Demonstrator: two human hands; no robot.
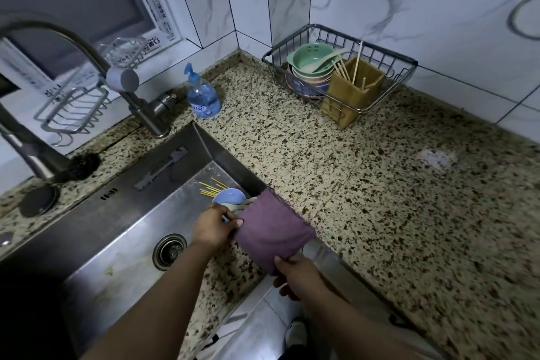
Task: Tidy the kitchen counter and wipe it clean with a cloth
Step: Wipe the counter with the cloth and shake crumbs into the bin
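A purple cloth [270, 228] is held stretched between both hands above the corner where the sink meets the speckled granite counter [394, 190]. My left hand [213, 226] pinches the cloth's left edge over the sink. My right hand [295, 276] grips its lower corner near the counter's front edge. Behind the cloth, a blue bowl [229, 196] and yellow chopsticks [211, 187] lie in the steel sink [117, 237], partly hidden by the cloth and my left hand.
A wire basket [388, 63] at the back holds stacked bowls [311, 69] and a brown chopstick holder [353, 90]. A blue soap bottle [203, 95] stands by the faucet [122, 79]. A wire rack [73, 109] hangs at left. A pale patch [436, 158] marks the counter at right.
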